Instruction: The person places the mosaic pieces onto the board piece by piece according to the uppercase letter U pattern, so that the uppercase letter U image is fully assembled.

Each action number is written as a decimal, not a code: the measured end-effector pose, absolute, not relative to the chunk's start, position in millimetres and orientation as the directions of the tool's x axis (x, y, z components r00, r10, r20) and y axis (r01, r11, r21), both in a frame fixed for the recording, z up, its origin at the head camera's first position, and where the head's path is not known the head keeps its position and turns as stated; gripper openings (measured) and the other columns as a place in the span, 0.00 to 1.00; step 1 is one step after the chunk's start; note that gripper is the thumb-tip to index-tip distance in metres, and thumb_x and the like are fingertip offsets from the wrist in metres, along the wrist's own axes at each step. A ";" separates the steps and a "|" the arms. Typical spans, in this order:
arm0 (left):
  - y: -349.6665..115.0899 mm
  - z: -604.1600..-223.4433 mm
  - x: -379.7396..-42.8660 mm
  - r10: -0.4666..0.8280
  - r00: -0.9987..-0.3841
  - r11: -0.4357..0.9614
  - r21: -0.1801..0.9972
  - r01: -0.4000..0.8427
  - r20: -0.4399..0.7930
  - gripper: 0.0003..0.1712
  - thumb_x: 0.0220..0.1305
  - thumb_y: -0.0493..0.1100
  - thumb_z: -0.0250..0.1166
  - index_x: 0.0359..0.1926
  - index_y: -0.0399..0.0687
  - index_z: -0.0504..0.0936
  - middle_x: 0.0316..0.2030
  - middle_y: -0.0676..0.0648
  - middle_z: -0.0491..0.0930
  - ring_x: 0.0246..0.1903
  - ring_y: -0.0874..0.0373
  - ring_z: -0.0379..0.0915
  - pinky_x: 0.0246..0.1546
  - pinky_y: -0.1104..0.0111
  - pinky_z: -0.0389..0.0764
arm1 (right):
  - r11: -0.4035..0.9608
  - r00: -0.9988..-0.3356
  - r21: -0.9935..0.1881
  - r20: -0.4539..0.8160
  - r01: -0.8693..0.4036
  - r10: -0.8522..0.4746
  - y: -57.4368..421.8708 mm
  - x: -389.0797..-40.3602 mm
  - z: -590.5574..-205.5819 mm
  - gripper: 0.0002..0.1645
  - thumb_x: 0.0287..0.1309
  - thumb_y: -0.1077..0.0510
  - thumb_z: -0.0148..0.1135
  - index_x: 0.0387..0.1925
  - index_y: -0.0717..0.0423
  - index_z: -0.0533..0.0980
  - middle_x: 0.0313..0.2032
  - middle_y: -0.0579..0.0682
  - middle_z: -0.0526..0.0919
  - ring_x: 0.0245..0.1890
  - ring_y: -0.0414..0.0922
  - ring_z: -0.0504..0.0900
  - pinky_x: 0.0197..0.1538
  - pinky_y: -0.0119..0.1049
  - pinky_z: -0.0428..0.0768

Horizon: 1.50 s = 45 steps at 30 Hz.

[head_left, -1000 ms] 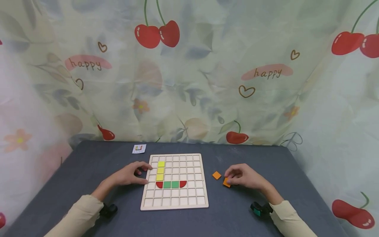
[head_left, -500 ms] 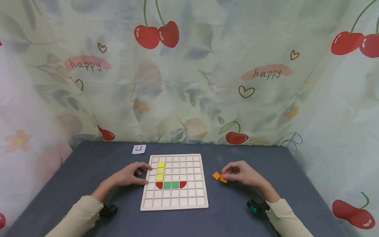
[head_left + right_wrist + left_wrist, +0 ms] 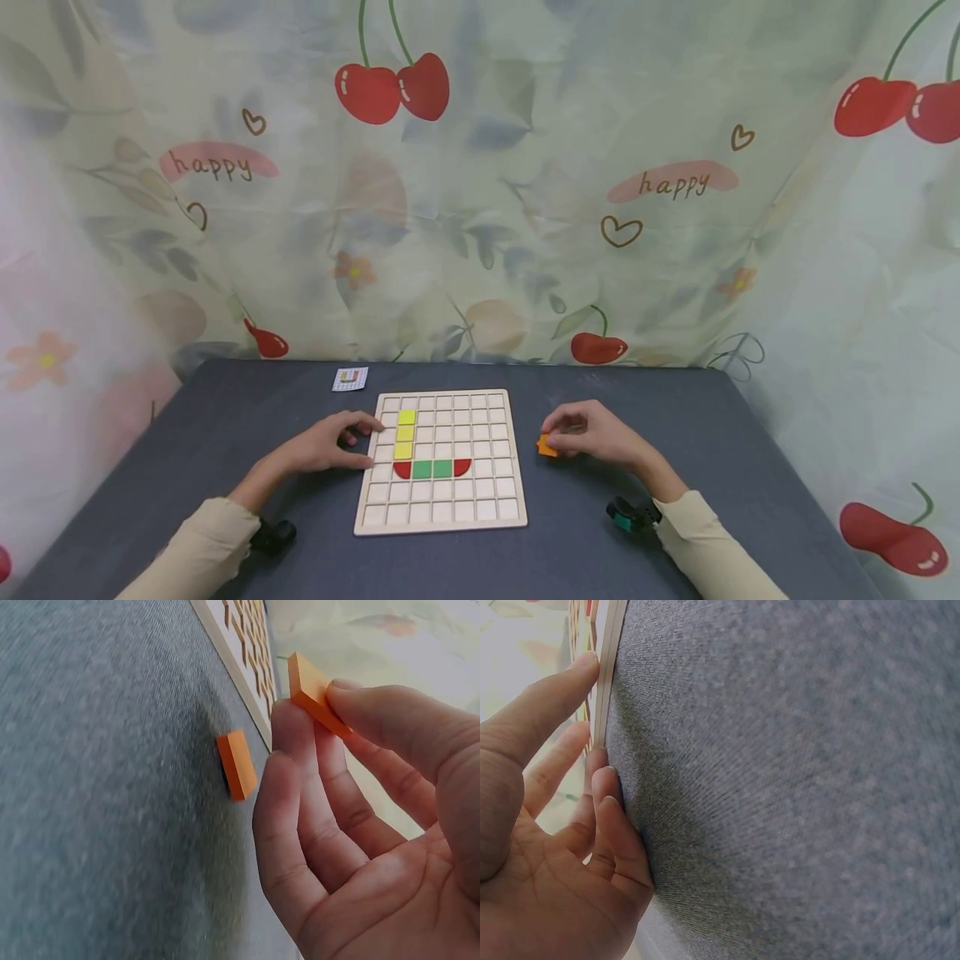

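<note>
Between thumb and fingers of my right hand (image 3: 596,432) is a square orange tile (image 3: 319,694), raised and tilted in the right wrist view. A second orange tile (image 3: 237,765) lies on the cloth just beneath; in the head view the two overlap. At the left edge of a wooden grid board (image 3: 442,527), my left hand (image 3: 326,442) touches the rim with thumb and fingertips, its fingers loosely bent. The board holds a column of three yellow tiles (image 3: 405,432). Below them runs a row with two green tiles (image 3: 422,470) between two rounded red tiles (image 3: 462,468).
A small printed card (image 3: 350,379) with a coloured pattern lies behind the board's left corner. Dark grey cloth covers the table (image 3: 450,571). A patterned curtain (image 3: 480,208) hangs behind it and at both sides.
My right hand has moved left with its orange tile, from beside the other orange tile to over it. The left hand stays at the board's edge.
</note>
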<state>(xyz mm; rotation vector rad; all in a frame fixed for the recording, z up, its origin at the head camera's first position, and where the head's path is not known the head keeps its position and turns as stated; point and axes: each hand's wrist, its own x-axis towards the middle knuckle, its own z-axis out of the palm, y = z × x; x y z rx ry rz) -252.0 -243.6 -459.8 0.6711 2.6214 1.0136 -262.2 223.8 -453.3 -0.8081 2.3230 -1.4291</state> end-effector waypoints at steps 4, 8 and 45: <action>-243.8 -460.1 -251.7 0.503 -0.862 0.652 0.683 0.331 -0.062 0.30 0.60 0.46 0.76 0.61 0.42 0.79 0.50 0.44 0.74 0.45 0.48 0.71 0.49 0.51 0.73 | 0.344 -0.788 -0.888 0.034 -0.307 -0.615 214.7 -265.0 -452.6 0.10 0.67 0.60 0.67 0.47 0.61 0.83 0.41 0.52 0.86 0.34 0.50 0.83 0.38 0.43 0.83; -243.5 -459.9 -251.8 0.502 -0.863 0.652 0.681 0.332 -0.061 0.30 0.60 0.46 0.76 0.61 0.42 0.79 0.50 0.44 0.75 0.45 0.48 0.71 0.49 0.51 0.73 | 0.311 -0.767 -0.890 0.063 -0.332 -0.639 204.0 -266.7 -451.9 0.10 0.68 0.62 0.66 0.47 0.63 0.82 0.39 0.54 0.85 0.32 0.53 0.81 0.38 0.46 0.82; -243.2 -458.5 -250.5 0.508 -0.859 0.648 0.686 0.330 -0.066 0.30 0.61 0.46 0.76 0.61 0.42 0.78 0.50 0.43 0.75 0.45 0.48 0.71 0.48 0.52 0.73 | 0.296 -0.714 -0.864 0.098 -0.406 -0.694 137.0 -285.3 -455.1 0.10 0.63 0.66 0.69 0.45 0.63 0.84 0.40 0.53 0.86 0.32 0.50 0.81 0.37 0.44 0.82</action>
